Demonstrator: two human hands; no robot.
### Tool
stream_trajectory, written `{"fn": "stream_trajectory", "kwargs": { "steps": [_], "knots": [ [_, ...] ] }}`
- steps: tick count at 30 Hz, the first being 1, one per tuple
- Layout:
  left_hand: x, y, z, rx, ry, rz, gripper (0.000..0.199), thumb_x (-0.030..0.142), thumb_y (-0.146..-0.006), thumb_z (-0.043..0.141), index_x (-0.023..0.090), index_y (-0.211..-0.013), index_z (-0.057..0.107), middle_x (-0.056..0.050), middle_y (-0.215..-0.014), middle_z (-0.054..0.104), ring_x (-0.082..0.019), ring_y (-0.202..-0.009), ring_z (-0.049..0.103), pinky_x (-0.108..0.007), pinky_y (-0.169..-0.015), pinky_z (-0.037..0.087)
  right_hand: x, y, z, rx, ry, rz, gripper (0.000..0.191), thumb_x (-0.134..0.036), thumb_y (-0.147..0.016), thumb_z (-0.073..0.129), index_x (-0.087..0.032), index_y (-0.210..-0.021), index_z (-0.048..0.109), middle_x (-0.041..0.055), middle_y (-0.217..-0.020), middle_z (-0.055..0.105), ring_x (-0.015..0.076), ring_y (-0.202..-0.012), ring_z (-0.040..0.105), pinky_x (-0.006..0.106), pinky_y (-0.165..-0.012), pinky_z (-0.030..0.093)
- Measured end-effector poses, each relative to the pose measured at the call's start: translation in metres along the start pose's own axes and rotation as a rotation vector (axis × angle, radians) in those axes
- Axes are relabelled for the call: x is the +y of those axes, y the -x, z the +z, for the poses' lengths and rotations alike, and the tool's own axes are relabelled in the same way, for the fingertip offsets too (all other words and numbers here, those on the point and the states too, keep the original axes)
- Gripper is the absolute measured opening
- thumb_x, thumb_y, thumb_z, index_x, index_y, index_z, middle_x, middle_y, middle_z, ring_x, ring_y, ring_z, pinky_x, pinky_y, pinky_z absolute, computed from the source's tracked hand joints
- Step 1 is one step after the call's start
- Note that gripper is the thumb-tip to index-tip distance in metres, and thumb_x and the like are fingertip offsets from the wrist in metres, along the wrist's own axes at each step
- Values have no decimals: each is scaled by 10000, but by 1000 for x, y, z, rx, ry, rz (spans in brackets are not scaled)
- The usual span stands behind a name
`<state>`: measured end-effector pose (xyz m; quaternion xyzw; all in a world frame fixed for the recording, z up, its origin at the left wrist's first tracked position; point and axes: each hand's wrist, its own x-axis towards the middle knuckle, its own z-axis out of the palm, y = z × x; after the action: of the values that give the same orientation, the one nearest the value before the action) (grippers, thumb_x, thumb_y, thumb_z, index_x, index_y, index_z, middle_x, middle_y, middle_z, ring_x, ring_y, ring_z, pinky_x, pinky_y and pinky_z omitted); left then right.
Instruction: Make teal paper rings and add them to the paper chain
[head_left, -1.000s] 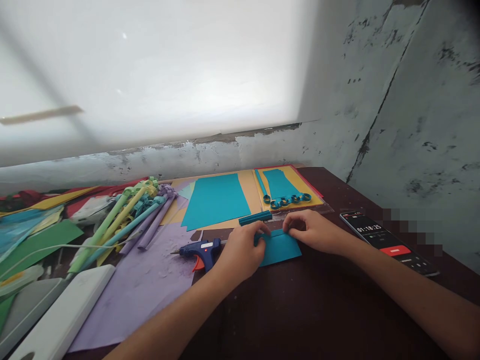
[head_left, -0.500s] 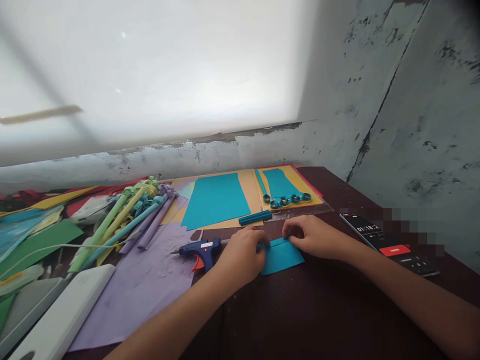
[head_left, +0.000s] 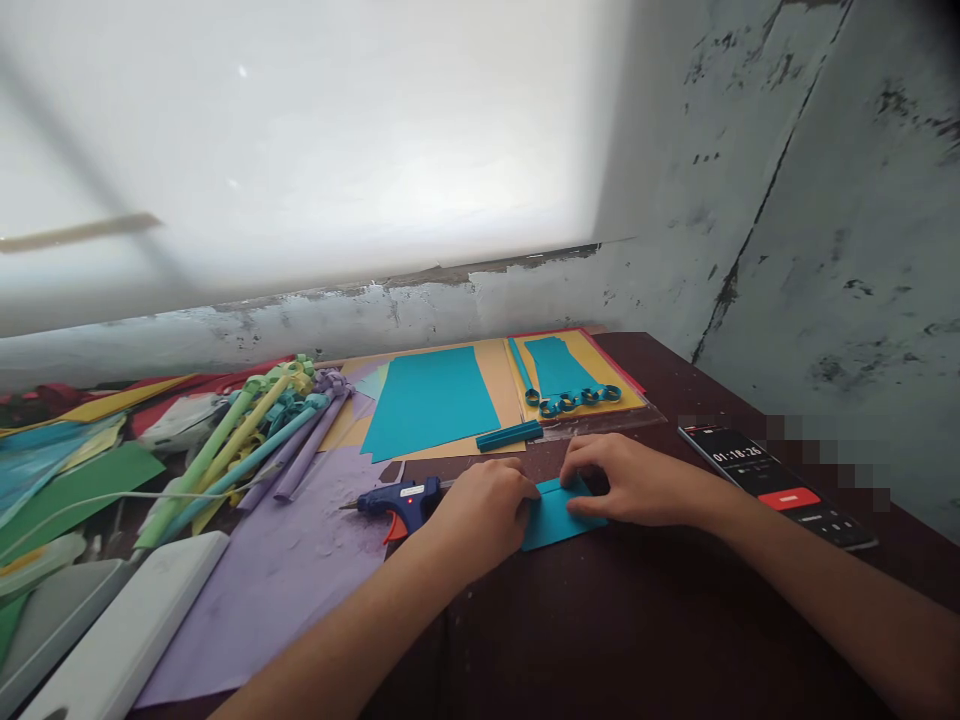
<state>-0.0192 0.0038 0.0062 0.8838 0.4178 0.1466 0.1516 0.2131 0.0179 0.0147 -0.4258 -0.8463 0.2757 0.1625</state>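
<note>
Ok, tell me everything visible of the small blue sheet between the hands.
The small blue sheet looks like plain paper, with a straight near edge and what seems a crease near its far edge. It lies roughly flat on the dark table. The left hand hides its left end; the right hand touches its right part, thumb on top.

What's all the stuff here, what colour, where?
Small paper: one, blue, centre
Glue gun: one, blue-orange, centre left
Ridged paper: one, blue, behind small paper
Large sheet: one, blue, back
Paper curls: several, blue, on yellow paper
Paper tubes: several, multicoloured, left
Wide sheet: one, purple, left
Phone: one, black, right
Oblong device: one, white, left
Cable: one, white, left
Table: one, brown, underneath
Backdrop: one, white, behind
Wall: count unclear, greyish, behind
Other papers: uncounted, multicoloured, left
Left hand: one, on small paper
Right hand: one, on small paper
</note>
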Motion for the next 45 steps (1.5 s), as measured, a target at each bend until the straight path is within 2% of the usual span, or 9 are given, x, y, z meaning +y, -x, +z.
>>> {"fn": "stream_trajectory", "kwargs": {
  "steps": [4, 6, 8, 11, 15, 22, 30, 40, 45],
  "knots": [
    [10, 4, -11, -43, -69, -4, 210, 359, -848, 661, 193, -807, 783, -96, -894, 694, -241, -808, 671, -337, -734, 501, -2, 5, -6, -94, 26, 34, 491, -421, -641, 885, -230, -1067, 731, 54, -1074, 674, 231, -911, 612, 318, -751, 473],
    [13, 5, -14, -59, -75, -16, 260, 449, -810, 717, 195, -787, 768, -92, -882, 686, -243, -796, 664, -331, -706, 486, -2, 6, -8, -115, 30, 32, 502, -409, -641, 884, -239, -1085, 725, 50, -1087, 667, 227, -908, 609, 313, -743, 471],
    [13, 5, -16, -63, -67, -24, 284, 485, -770, 756, 201, -770, 761, -85, -867, 680, -239, -781, 660, -324, -692, 477, -2, 6, -8, -110, 22, 24, 423, -371, -677, 856, -242, -1060, 731, 47, -1072, 672, 218, -889, 608, 310, -735, 469],
    [10, 5, -15, -58, -55, -17, 261, 468, -770, 761, 208, -783, 775, -78, -867, 679, -231, -777, 660, -313, -684, 469, -1, 6, -8, -80, -3, 22, 281, -323, -714, 820, -237, -972, 749, 45, -1033, 689, 211, -863, 610, 312, -730, 469],
    [7, 4, -14, -66, -60, 8, 246, 419, -868, 672, 213, -806, 790, -83, -869, 689, -231, -810, 667, -308, -720, 477, -2, 7, -11, -76, -8, 8, 156, -335, -765, 791, -241, -888, 768, 45, -1018, 711, 214, -860, 619, 319, -745, 474],
    [2, -1, -8, -29, -42, 3, 213, 288, -901, 614, 211, -868, 810, -81, -868, 715, -226, -821, 672, -319, -769, 487, -2, 3, -8, -35, 20, 47, 91, -250, -859, 676, -219, -906, 748, 50, -937, 735, 220, -851, 632, 330, -751, 466],
    [-1, -4, 2, 26, -14, -24, 189, 225, -900, 589, 204, -889, 776, -69, -881, 712, -213, -825, 672, -309, -765, 483, 3, -1, 2, 3, 26, -17, 135, -161, -844, 641, -216, -926, 733, 45, -951, 730, 204, -845, 622, 318, -751, 452],
    [-2, -6, 8, 20, -66, -42, 164, 176, -901, 583, 191, -873, 744, -49, -890, 681, -216, -856, 677, -314, -768, 493, 4, -3, 4, -8, 36, -24, 142, -119, -859, 619, -197, -924, 718, 32, -931, 700, 170, -827, 596, 282, -747, 435],
    [7, -4, 10, -8, -165, -74, 193, 190, -951, 551, 174, -902, 737, -65, -926, 681, -235, -911, 678, -348, -827, 527, 3, -4, 5, -2, 48, -1, 131, -108, -849, 631, -194, -902, 715, 27, -911, 687, 165, -808, 599, 279, -738, 438]
  ]
}}
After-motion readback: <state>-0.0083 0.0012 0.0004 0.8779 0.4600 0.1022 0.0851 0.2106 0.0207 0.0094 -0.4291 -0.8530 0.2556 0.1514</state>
